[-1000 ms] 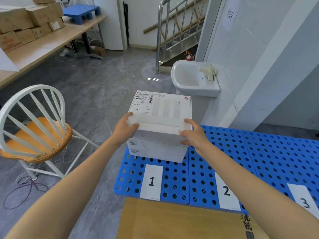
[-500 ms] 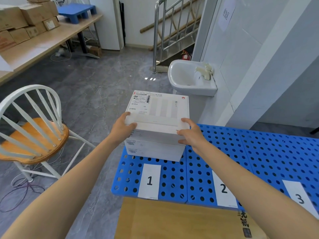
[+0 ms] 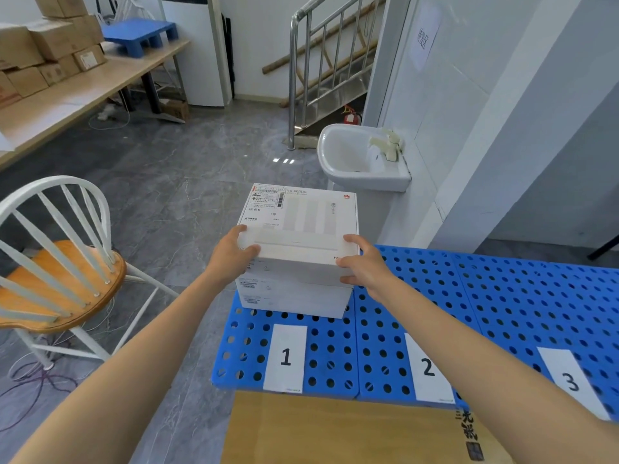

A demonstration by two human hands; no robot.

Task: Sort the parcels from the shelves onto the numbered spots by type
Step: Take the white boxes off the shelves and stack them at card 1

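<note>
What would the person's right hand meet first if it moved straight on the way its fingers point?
The upper white box: the right hand grips its right side, fingers aimed left into it, so the box blocks the way at once.

Both my bare arms stretch forward.
My left hand (image 3: 232, 254) and right hand (image 3: 363, 266) grip the white box (image 3: 301, 216) at its near top corners, thumbs on top, fingers curled onto its front.

We see a grey floor (image 3: 174, 182). A white chair (image 3: 60, 279) stands near left, a long table (image 3: 67, 98) far left, a sink (image 3: 351, 159) on the right wall (image 3: 452, 128), stairs (image 3: 335, 95) far behind.
</note>
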